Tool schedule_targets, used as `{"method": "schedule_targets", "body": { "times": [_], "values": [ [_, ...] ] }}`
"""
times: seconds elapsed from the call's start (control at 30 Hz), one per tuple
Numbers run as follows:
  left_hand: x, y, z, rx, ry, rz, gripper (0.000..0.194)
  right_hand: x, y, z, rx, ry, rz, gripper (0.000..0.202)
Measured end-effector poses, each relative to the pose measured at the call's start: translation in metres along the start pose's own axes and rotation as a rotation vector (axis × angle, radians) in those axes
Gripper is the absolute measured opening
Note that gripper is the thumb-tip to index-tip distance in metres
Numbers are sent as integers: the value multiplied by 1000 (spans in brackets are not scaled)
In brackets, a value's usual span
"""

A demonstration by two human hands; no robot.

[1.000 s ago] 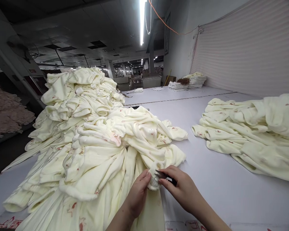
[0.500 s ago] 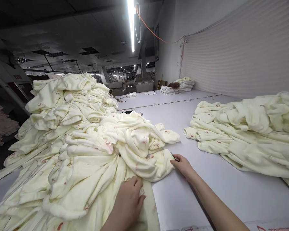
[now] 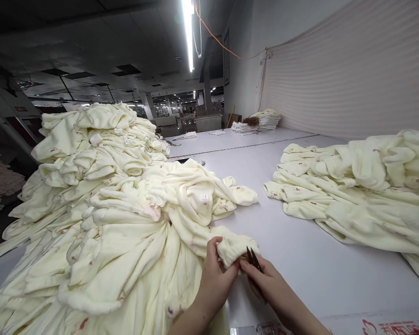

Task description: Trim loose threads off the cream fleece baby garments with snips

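My left hand [image 3: 215, 275] pinches the gathered cuff of a pale yellow fleece garment [image 3: 232, 246] with small reddish prints. Just right of it, my right hand [image 3: 269, 280] holds dark thread snips [image 3: 253, 258], points upward and slightly apart. Its thumb and forefinger also touch the cuff's edge, so both hands meet at the end of the fabric. The rest of this garment runs back into a loose heap [image 3: 125, 246] of the same cloth on the left. The snips' handle is mostly hidden in my palm.
A tall pile of pale yellow garments [image 3: 101, 135] rises at the left. Another pile [image 3: 356, 186] lies on the right of the white table [image 3: 265, 218]. Folded stacks [image 3: 267, 121] stand at the back near the wall, and a tube light [image 3: 187, 35] hangs above.
My left hand has moved up and right from the heap to grip the cuff. My right hand has come slightly down beside it, and the snips now point upward. The cuff is lifted and bunched.
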State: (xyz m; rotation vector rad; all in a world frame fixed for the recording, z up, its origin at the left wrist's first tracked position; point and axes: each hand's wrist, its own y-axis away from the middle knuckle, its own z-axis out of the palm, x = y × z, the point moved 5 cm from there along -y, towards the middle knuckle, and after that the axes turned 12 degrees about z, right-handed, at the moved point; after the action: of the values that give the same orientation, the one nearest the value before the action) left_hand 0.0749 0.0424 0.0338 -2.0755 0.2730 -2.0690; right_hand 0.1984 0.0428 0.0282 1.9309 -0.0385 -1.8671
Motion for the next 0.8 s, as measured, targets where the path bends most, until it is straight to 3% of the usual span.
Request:
{"method": "schedule_targets", "body": {
  "times": [0.13, 0.27, 0.33, 0.5, 0.63, 0.8],
  "values": [
    [14, 8, -3, 44, -55, 45, 45, -21, 12, -4, 132, 208, -226, 27],
    [16, 15, -15, 109, -153, 2, 22, -27, 27, -7, 140, 332, -202, 28],
    [14, 18, -19, 113, -57, -62, 22, -30, 34, -10, 188, 370, -224, 27],
    [14, 27, -7, -56, 414, -226, 33, -32, 38, -6, 234, 438, -225, 22],
    [18, 32, -6, -10, 551, -230, 28, -32, 38, 0, 231, 525, -240, 11],
    [23, 34, -3, 20, 625, -247, 23, -37, 50, -2, 259, 630, -392, 21]
  ]
}}
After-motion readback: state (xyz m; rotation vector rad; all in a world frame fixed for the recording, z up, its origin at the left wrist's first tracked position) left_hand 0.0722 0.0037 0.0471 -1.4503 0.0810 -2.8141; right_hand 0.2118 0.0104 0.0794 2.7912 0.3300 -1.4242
